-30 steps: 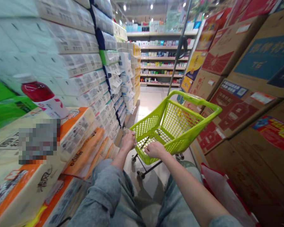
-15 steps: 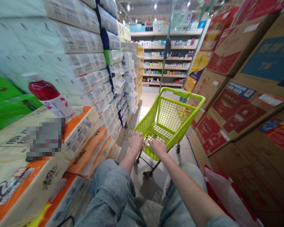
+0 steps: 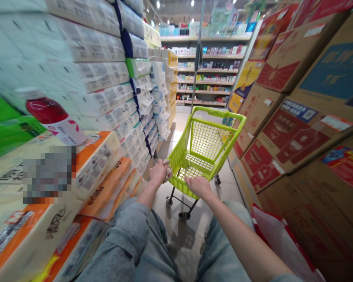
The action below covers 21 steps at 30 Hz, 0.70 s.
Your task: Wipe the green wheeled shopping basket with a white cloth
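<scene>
A lime-green plastic shopping cart (image 3: 194, 166) stands on its wheels in front of my knees, its basket holding nothing that I can see. At the near left corner of the basket, my left hand (image 3: 157, 172) is closed around a crumpled, pale patterned cloth (image 3: 168, 173), which bunches out on the side towards the cart. My right hand (image 3: 198, 186) rests at the near rim of the basket, its fingers curled over the edge. The undersides of those fingers are hidden.
At left, a red-capped-looking drink bottle (image 3: 57, 119) and a pixelated dark object (image 3: 50, 172) lie on stacked tissue packs (image 3: 106, 147). Printed cartons (image 3: 297, 129) line the right, above a red-and-white bag (image 3: 282, 239). Stocked shelves (image 3: 208, 70) stand beyond the cart.
My left hand has moved left with the cloth, away from my right hand. The cart appears slightly further left, and the view has shifted a little.
</scene>
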Motion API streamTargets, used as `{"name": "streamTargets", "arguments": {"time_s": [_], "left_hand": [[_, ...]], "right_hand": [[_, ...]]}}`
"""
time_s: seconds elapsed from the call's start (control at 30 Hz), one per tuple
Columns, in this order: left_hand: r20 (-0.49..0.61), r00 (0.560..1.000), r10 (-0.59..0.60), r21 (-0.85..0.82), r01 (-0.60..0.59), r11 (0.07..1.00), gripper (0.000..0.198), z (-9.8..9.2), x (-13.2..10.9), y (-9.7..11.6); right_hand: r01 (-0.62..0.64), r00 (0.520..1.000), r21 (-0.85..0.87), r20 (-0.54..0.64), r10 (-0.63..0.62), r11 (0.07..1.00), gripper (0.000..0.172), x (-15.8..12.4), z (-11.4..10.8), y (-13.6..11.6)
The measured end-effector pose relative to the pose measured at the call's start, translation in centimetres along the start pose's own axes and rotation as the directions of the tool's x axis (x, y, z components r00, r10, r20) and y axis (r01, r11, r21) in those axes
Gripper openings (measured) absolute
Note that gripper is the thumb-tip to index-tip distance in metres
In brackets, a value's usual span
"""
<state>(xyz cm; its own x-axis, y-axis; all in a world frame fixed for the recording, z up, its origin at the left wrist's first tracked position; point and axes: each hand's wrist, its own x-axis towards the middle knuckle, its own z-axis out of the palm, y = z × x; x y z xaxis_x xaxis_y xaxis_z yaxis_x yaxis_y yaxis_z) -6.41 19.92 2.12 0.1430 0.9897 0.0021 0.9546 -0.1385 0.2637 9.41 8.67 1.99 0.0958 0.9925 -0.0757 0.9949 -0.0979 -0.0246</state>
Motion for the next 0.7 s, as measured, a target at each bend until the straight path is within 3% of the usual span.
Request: {"name": "streamTargets", "arguments": {"time_s": [0.17, 0.37, 0.57, 0.7], "left_hand": [[0.068, 0.987, -0.144, -0.188, 0.155, 0.970, 0.040, 2.1, -1.6, 0.5], [0.099, 0.979, -0.179, -0.427, 0.204, 0.881, 0.043, 4.3, -4.7, 2.0], [0.053, 0.992, -0.114, -0.662, 0.121, 0.740, 0.043, 7.5, -7.8, 4.0], [0.038, 0.999, -0.023, -0.666, 0.042, 0.745, 0.037, 10.0, -9.0, 2.8]], "right_hand": [[-0.013, 0.999, 0.013, 0.033, 0.013, 1.000, 0.060, 0.0, -0.3, 0.3], [0.007, 0.999, -0.004, 0.041, -0.007, 1.000, 0.057, 0.0, -0.5, 0.3], [0.024, 1.000, -0.006, 0.007, -0.024, 1.000, 0.055, 0.2, -0.4, -0.6], [0.019, 1.000, -0.013, 0.005, -0.019, 1.000, 0.057, 0.1, -0.2, -0.6]]}}
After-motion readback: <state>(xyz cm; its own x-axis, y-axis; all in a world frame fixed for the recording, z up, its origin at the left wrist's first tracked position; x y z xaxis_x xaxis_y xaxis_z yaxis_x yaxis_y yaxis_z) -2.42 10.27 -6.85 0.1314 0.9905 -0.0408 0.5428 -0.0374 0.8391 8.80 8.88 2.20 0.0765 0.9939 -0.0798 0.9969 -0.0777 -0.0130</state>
